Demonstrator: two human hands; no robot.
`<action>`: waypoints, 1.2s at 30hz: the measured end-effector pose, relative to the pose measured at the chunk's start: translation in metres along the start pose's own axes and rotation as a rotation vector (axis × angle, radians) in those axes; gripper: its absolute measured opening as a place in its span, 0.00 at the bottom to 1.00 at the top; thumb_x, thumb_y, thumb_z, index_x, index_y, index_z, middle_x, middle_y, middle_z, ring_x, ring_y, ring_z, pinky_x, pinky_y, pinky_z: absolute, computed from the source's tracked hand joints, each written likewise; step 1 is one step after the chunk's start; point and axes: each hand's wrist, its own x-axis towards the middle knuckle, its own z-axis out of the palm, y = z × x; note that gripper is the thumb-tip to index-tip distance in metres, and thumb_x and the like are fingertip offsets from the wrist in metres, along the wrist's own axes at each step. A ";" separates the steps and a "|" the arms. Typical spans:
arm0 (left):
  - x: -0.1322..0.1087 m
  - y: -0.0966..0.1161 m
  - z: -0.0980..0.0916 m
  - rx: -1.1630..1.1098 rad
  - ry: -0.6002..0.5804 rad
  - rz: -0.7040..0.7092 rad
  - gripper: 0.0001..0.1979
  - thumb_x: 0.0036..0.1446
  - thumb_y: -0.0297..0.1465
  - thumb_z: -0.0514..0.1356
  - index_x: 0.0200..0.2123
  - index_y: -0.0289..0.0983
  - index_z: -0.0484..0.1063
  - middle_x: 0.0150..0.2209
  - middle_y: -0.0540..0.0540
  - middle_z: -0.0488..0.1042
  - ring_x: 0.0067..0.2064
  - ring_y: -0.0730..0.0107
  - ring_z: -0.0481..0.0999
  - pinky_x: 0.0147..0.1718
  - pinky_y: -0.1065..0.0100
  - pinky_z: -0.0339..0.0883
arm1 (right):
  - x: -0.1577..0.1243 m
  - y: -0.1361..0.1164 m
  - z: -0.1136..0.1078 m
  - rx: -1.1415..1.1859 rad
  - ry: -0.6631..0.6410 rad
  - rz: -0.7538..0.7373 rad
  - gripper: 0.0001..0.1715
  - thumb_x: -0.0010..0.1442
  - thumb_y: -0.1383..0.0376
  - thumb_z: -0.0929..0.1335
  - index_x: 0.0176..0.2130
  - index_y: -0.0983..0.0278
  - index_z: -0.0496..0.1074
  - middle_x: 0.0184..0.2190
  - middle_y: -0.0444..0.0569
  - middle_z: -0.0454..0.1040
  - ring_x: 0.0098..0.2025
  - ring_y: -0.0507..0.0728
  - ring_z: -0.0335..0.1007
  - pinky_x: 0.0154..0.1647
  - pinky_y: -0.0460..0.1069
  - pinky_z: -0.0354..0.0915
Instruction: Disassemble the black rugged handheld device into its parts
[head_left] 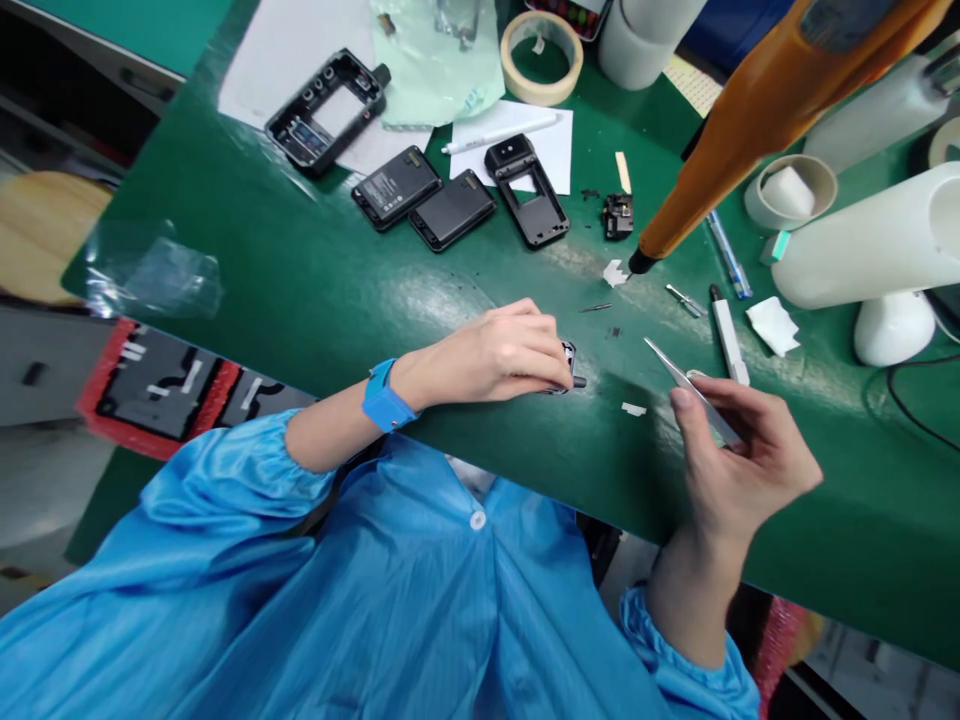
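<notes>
The workbench carries a smooth green worktop (262, 245), whose surface shows diffuse patches of reflected light. At its upper-left side stands a second green-topped surface (135, 30). A round wooden-coloured seat (45, 235) and a grey cabinet (52, 350) with a dark handle (34, 374) occupy the left side.

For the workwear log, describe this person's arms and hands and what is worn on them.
No glove shows on the left hand or the right hand. The left sleeve and right sleeve are glossy blue and loose, with gathered cuffs. A blue wristband circles the left wrist; none shows on the right wrist.
</notes>
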 end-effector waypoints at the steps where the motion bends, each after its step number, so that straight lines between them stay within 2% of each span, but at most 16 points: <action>1: 0.000 0.000 0.000 0.001 -0.001 0.002 0.15 0.82 0.36 0.58 0.50 0.44 0.87 0.49 0.46 0.91 0.47 0.64 0.85 0.53 0.57 0.68 | -0.005 -0.003 0.001 -0.004 0.048 0.000 0.10 0.65 0.58 0.84 0.42 0.60 0.87 0.34 0.45 0.87 0.30 0.57 0.83 0.33 0.51 0.77; 4: 0.000 0.001 0.000 -0.005 0.014 0.018 0.14 0.82 0.35 0.58 0.50 0.44 0.87 0.49 0.47 0.91 0.48 0.65 0.85 0.54 0.58 0.67 | -0.017 -0.011 0.004 -0.018 0.167 0.021 0.11 0.61 0.58 0.86 0.39 0.60 0.88 0.32 0.46 0.87 0.29 0.58 0.82 0.29 0.52 0.76; 7: 0.000 0.001 0.000 -0.024 0.001 0.002 0.15 0.82 0.35 0.58 0.50 0.45 0.87 0.49 0.47 0.91 0.48 0.64 0.84 0.55 0.57 0.68 | -0.025 -0.018 0.009 -0.007 0.271 0.066 0.16 0.60 0.52 0.86 0.36 0.59 0.87 0.30 0.46 0.86 0.28 0.60 0.81 0.28 0.54 0.74; 10: 0.001 0.001 -0.001 -0.036 -0.040 -0.027 0.17 0.83 0.37 0.56 0.50 0.45 0.87 0.50 0.47 0.91 0.49 0.63 0.84 0.57 0.56 0.68 | -0.030 -0.026 0.013 0.023 0.294 0.051 0.20 0.63 0.47 0.84 0.35 0.59 0.84 0.29 0.46 0.83 0.27 0.59 0.79 0.28 0.54 0.72; 14: 0.002 0.001 -0.002 -0.038 -0.068 -0.039 0.19 0.83 0.38 0.54 0.49 0.46 0.87 0.50 0.48 0.91 0.49 0.62 0.83 0.57 0.55 0.67 | -0.040 -0.040 0.013 0.086 0.173 0.026 0.13 0.73 0.53 0.79 0.41 0.59 0.84 0.32 0.46 0.84 0.28 0.58 0.81 0.28 0.54 0.74; 18: 0.001 0.001 -0.001 -0.022 -0.030 -0.018 0.18 0.83 0.37 0.55 0.48 0.46 0.87 0.49 0.49 0.91 0.47 0.63 0.82 0.55 0.56 0.67 | -0.044 -0.055 0.011 -0.031 -0.052 -0.038 0.04 0.78 0.63 0.75 0.49 0.58 0.84 0.39 0.47 0.87 0.36 0.58 0.88 0.40 0.53 0.83; 22: 0.001 0.000 0.001 -0.031 -0.002 -0.010 0.17 0.83 0.37 0.56 0.48 0.46 0.87 0.48 0.49 0.91 0.47 0.63 0.82 0.55 0.56 0.67 | -0.036 -0.066 0.011 -0.134 -0.208 -0.168 0.06 0.79 0.68 0.73 0.51 0.58 0.81 0.40 0.46 0.89 0.40 0.56 0.89 0.45 0.50 0.82; 29: 0.001 0.000 0.002 -0.048 -0.012 -0.027 0.18 0.83 0.37 0.55 0.47 0.47 0.87 0.48 0.49 0.91 0.48 0.63 0.83 0.56 0.55 0.68 | -0.030 -0.073 0.009 -0.222 -0.316 -0.227 0.06 0.81 0.68 0.72 0.53 0.57 0.78 0.42 0.45 0.88 0.40 0.56 0.88 0.43 0.50 0.80; 36: 0.000 -0.001 0.005 -0.021 0.042 0.020 0.18 0.82 0.34 0.55 0.47 0.45 0.86 0.46 0.49 0.90 0.46 0.64 0.82 0.54 0.57 0.68 | -0.027 -0.077 0.015 -0.222 -0.341 -0.280 0.05 0.80 0.69 0.72 0.53 0.59 0.77 0.42 0.45 0.88 0.40 0.54 0.88 0.45 0.47 0.78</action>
